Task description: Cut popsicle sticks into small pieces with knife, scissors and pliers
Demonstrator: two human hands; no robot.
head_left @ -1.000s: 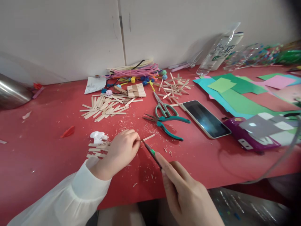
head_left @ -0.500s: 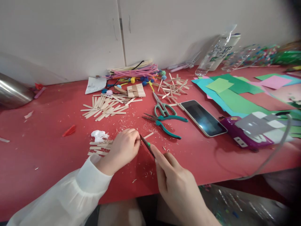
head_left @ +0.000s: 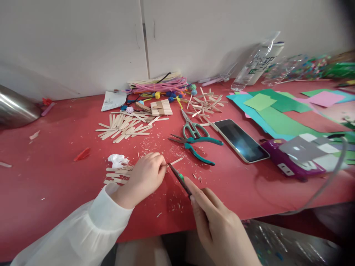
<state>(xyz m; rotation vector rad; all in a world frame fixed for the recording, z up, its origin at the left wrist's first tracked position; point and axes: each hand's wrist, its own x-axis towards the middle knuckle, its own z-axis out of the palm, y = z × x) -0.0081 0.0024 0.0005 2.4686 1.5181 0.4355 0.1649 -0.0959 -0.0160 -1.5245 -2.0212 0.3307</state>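
Observation:
My left hand [head_left: 144, 177] rests on the red table [head_left: 55, 177], fingers pinched on a thin wooden craft stick [head_left: 175, 161] that pokes out to the right. My right hand [head_left: 219, 225] grips a slim dark cutting tool [head_left: 179, 179] with a green mark, index finger laid along it. The tool's tip meets the stick just beside my left fingertips. Wood shavings lie scattered around that spot. A few cut sticks [head_left: 115, 175] and a crumpled white scrap [head_left: 118, 160] lie left of my left hand.
Teal-handled pliers [head_left: 198, 147], scissors [head_left: 191, 125] and a phone [head_left: 240, 139] lie past my hands. Farther back are a pile of craft sticks [head_left: 124, 127], pipe cleaners [head_left: 159, 85] and a stick raft [head_left: 161, 107]. Coloured paper [head_left: 280, 111] and a purple device [head_left: 288, 162] fill the right. A metal bowl [head_left: 13, 109] sits far left.
My right hand slid the tool a little toward the stick and back again; my left hand stayed pinched on the stick in the same spot.

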